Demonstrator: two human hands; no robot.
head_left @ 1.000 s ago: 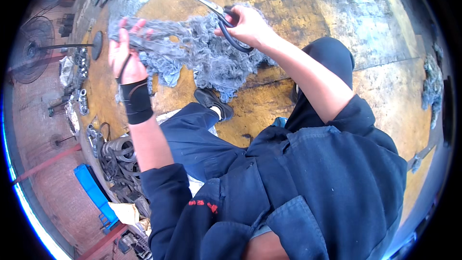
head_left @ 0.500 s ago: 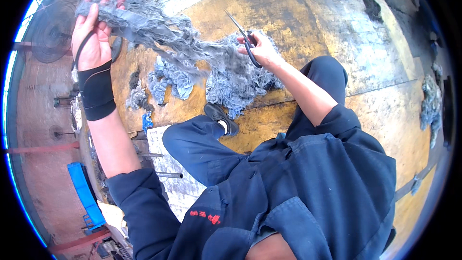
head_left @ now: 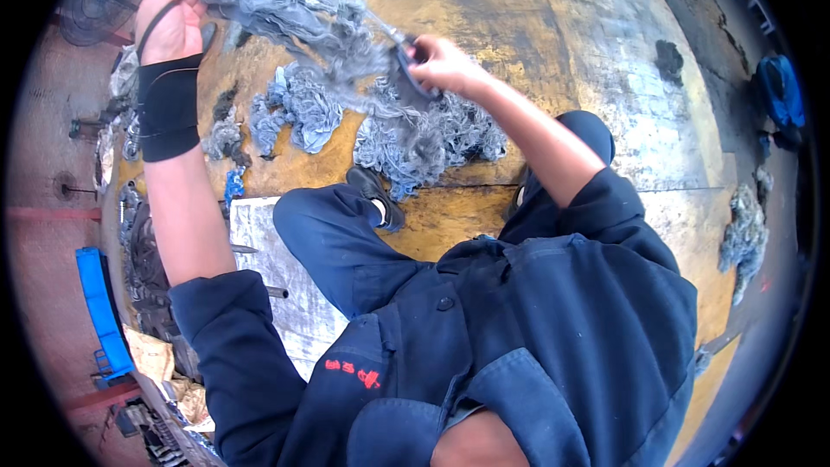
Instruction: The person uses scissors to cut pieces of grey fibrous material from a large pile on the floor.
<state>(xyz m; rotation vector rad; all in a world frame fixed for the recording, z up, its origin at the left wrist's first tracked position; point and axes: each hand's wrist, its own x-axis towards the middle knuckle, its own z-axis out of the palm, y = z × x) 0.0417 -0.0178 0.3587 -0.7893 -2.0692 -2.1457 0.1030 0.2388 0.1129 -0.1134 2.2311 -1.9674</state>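
High at the left, my left hand (head_left: 175, 28), with a black wrist wrap (head_left: 168, 112), grips one end of a long bundle of frayed grey yarn (head_left: 270, 15). The bundle hangs slantwise down to the right. Around the handles of a pair of scissors (head_left: 403, 67) my right hand (head_left: 450, 67) is closed. Their blades point up and left, at the side of the bundle; motion blurs them, so whether they touch it is unclear. Below lies a heap of tangled grey-blue fibres (head_left: 428, 140), and a smaller tangle (head_left: 298, 111) lies to its left.
Worn yellow boards (head_left: 484, 13) make up the work surface. A dark fibre tuft (head_left: 668, 61) and a grey clump (head_left: 745, 233) lie at the right. A blue bag (head_left: 780, 91) is at the far right. Leftward are a fan (head_left: 91, 9), a blue plastic piece (head_left: 102, 311) and a metal rod (head_left: 277, 292).
My right hand has moved left and slightly up with the scissors, bringing them to the bundle. My left hand is a little higher in the picture, and the whole view has shifted slightly.
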